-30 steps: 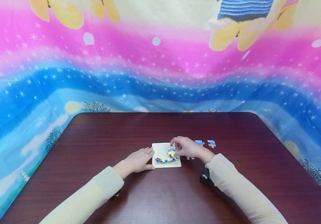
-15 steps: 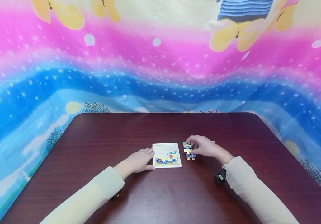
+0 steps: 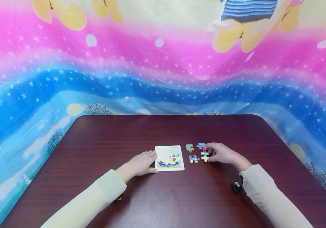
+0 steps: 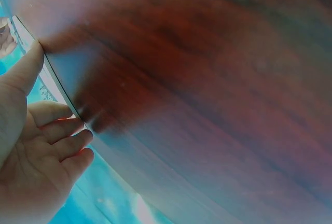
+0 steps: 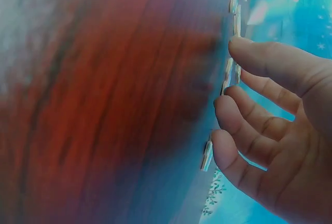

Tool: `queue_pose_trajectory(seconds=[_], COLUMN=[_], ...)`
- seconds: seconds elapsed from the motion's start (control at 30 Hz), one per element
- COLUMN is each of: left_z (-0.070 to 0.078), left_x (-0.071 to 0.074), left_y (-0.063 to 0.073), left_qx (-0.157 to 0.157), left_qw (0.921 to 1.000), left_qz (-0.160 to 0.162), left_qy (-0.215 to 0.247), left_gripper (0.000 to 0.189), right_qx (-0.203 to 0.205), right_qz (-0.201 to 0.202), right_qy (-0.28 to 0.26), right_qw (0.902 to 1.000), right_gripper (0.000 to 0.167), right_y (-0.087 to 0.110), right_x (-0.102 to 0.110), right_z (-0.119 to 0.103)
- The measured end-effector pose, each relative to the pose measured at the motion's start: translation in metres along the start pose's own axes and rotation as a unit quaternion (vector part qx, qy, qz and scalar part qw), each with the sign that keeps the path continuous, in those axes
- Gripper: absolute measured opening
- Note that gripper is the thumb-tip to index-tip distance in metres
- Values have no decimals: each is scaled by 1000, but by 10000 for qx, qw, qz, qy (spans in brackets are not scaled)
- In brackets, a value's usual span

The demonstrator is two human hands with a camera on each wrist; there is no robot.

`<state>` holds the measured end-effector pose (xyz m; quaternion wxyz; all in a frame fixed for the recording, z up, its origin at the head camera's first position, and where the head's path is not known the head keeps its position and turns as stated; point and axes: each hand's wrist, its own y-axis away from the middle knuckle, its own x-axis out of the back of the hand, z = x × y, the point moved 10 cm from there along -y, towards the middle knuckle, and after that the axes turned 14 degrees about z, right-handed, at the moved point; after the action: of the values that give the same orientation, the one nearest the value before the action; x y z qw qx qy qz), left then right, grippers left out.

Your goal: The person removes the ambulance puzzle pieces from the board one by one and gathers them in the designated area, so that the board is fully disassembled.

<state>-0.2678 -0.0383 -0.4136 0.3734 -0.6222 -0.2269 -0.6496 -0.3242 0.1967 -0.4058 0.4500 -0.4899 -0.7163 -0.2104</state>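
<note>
My left hand (image 3: 141, 163) lies at the left edge of a white-framed puzzle tray (image 3: 170, 169), its fingers nearly straight and touching the rim. In the left wrist view, thumb and fingers of the left hand (image 4: 39, 156) are spread along that edge. A vehicle picture (image 3: 169, 162) fills the tray's lower part; the upper part is pale. To the right, my right hand (image 3: 222, 153) pinches a yellow-and-blue puzzle piece (image 3: 205, 157) low at the table. In the right wrist view, the right hand (image 5: 275, 115) has thumb and curled fingers around it.
Loose pieces sit between tray and right hand: a green one (image 3: 189, 147), a blue-pink one (image 3: 200, 145), and a purple one (image 3: 193, 159). Another piece (image 5: 206, 156) lies near the right fingertips. The dark wooden table (image 3: 108, 133) ends at a printed curtain (image 3: 163, 63).
My right hand has carried the puzzle piece rightward from above the tray, past the green and purple pieces, to the loose pieces' right side. The left hand has stayed at the tray.
</note>
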Motion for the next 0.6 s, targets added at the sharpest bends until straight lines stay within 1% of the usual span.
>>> queue_pose_trajectory(seconds=[0.07, 0.2, 0.37, 0.6], left_z=[0, 0, 0, 1], left_x=[0, 0, 1, 1], left_y=[0, 0, 0, 0], left_qx=[-2, 11, 47, 24], left_qw=[10000, 10000, 10000, 10000], left_qz=[-1, -19, -43, -30], left_qy=[5, 37, 26, -8], left_gripper=[67, 67, 67, 66], right_qx=[-91, -113, -103, -271], right_qz=[-75, -140, -152, -174], right_qy=[5, 20, 3, 20], right_qw=[9999, 9998, 9998, 9995], right_gripper=[34, 35, 34, 35], right_y=[2, 3, 2, 3], right_x=[-1, -2, -2, -4], right_z=[4, 7, 7, 10])
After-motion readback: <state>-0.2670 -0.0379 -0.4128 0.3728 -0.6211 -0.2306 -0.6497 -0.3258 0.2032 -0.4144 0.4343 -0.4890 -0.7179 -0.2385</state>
